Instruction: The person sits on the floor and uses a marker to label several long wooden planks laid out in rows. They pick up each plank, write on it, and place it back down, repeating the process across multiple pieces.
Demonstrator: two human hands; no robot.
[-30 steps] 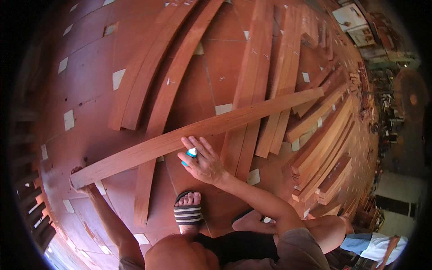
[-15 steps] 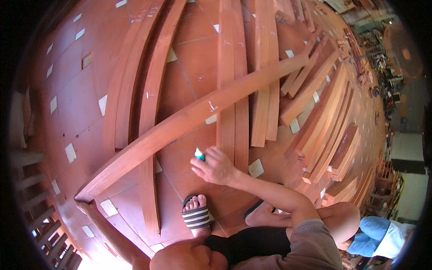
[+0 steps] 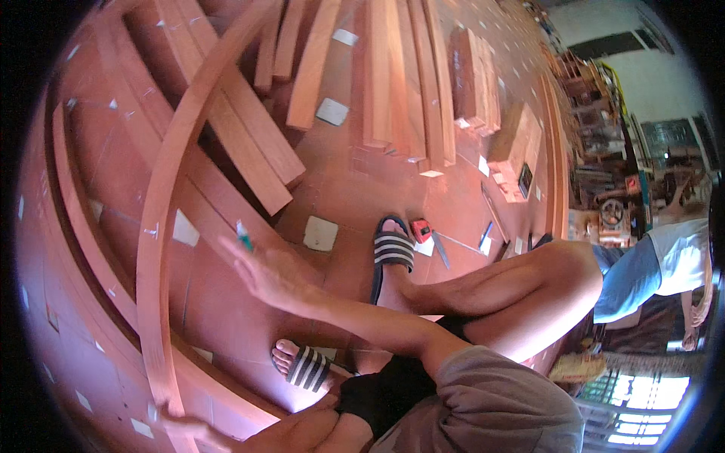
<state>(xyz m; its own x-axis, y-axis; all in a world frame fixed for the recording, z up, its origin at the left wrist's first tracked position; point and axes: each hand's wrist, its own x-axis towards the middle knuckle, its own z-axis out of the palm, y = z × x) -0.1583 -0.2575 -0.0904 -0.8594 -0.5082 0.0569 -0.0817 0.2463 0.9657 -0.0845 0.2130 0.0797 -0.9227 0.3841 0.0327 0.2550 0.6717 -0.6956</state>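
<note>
A long reddish wooden beam (image 3: 153, 272) runs up the left side, lying across other timbers, with a small white mark on its face. At its near end, my left hand (image 3: 189, 429) is closed on the wood, slightly blurred. My right hand (image 3: 272, 279) is to the right of the beam and apart from it. Its fingers are closed on a small teal marking stick (image 3: 245, 238) with a white tip; motion blurs the exact kind.
Pairs of beams (image 3: 249, 143) lie on the tiled floor ahead, with stacked timbers (image 3: 400, 83) beyond. Right of my sandalled foot (image 3: 393, 253) are a red tape measure (image 3: 421, 229) and a blue pen (image 3: 485, 233). Another person (image 3: 653, 264) is at far right.
The view has swung to the right, so the beam now appears more upright at the left. My right hand, still with the teal stick, shows farther left and is blurred.
</note>
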